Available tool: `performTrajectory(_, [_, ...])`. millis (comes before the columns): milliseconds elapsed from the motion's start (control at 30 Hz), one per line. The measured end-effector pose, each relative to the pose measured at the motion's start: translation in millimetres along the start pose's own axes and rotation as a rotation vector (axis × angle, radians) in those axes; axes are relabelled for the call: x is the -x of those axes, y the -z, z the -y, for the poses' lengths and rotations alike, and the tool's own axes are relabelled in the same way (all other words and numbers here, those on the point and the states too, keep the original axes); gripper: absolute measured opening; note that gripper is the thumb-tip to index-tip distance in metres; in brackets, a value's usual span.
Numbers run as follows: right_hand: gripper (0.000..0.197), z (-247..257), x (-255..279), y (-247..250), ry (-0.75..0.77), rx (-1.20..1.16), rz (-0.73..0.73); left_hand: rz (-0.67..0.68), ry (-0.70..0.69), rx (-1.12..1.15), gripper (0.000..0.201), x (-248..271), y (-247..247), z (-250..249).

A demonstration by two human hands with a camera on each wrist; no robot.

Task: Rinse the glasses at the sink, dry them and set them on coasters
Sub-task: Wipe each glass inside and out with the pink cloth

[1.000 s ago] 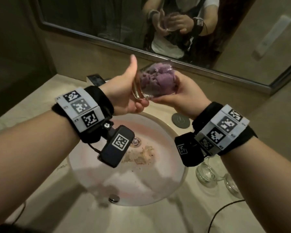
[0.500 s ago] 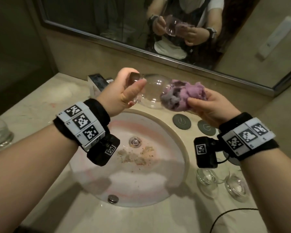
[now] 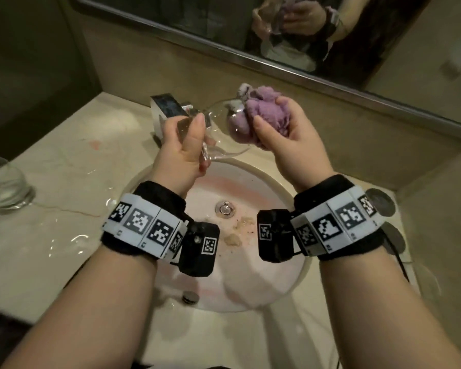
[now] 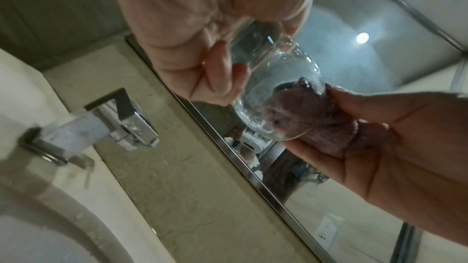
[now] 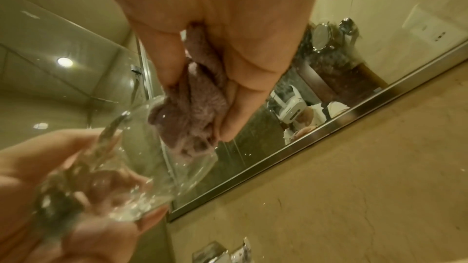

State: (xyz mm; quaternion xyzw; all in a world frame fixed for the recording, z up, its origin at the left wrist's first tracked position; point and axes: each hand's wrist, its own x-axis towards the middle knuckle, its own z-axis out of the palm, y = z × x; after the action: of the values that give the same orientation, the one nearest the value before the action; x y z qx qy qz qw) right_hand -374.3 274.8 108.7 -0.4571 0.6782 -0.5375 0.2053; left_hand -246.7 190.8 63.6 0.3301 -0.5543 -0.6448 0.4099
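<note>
Above the sink [image 3: 298, 187] my left hand [image 3: 183, 145] grips the thick base of a clear glass [image 3: 221, 145] that lies on its side, mouth pointing right. My right hand [image 3: 285, 129] holds a bunched purple cloth [image 3: 264, 110] with one end pushed into the mouth of the glass. In the left wrist view the cloth [image 4: 298, 115] sits inside the rim of the glass [image 4: 276, 71]. In the right wrist view my fingers pinch the cloth [image 5: 192, 119] at the mouth of the glass [image 5: 121, 177]. Two dark round coasters [image 3: 381, 202] lie on the counter right of the sink, partly hidden by my right wrist.
Another clear glass [image 3: 4, 183] stands on the wet marble counter [image 3: 64, 166] at the far left. A square chrome tap [image 3: 165, 107] sits behind the basin, with a mirror [image 3: 224, 20] above it. Brownish scraps [image 3: 236, 231] lie near the drain [image 3: 225, 209].
The cloth came out of the glass, then its end went back into the mouth. Both hands shifted towards the tap. The view tilted, and the glasses at lower right are out of sight.
</note>
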Motion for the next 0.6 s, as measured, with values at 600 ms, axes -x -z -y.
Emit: performTrajectory(600, [0.028, -12, 1, -9, -0.029, -0.113, -0.03, 0.053, -0.158, -0.312, 0.045, 8, 9, 9])
